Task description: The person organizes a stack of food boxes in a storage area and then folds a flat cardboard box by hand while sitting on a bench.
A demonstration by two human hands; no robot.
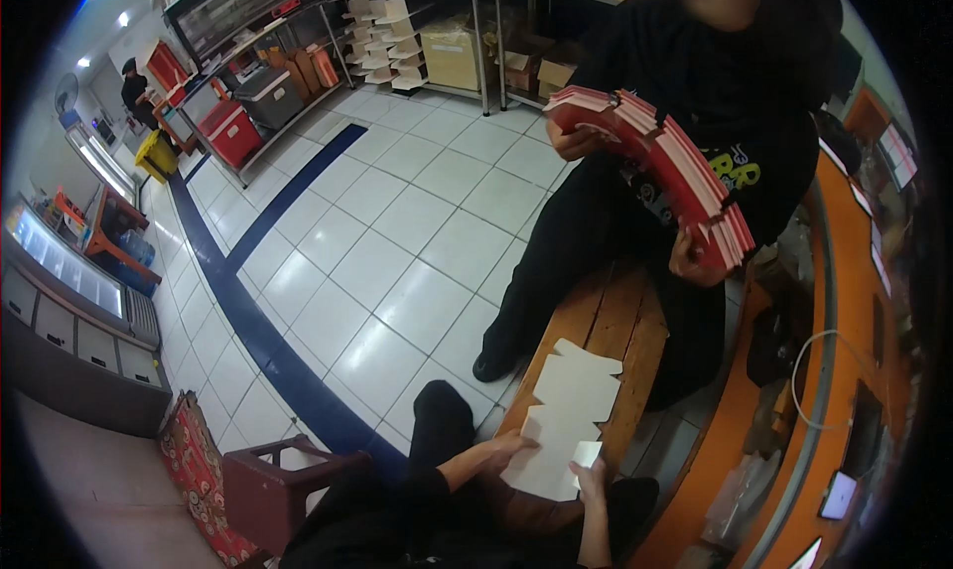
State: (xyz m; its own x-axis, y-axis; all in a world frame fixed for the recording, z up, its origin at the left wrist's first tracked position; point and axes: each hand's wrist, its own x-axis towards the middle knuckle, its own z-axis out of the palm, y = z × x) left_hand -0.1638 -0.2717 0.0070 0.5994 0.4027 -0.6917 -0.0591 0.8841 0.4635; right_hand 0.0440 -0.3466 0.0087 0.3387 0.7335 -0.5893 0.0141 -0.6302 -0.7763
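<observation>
A flat white cardboard box blank [571, 405] with notched edges lies over the wooden bench [635, 321] in front of me. My left hand [508, 451] grips its near left edge, the fingers closed on the card. At the near right corner, my right hand [590, 478] pinches a small flap that stands bent up from the sheet. Facing me, a person in dark clothes sits at the bench's far end and holds a curved stack of red-and-white folded cardboard pieces [660, 167] between both hands.
A maroon plastic stool [288, 480] stands at my left. On my right runs an orange counter [809, 321] with plastic bags and a phone [839, 495]. Across the tiled floor are steel tables, a red cooler box [230, 132] and stacked white cartons [382, 43].
</observation>
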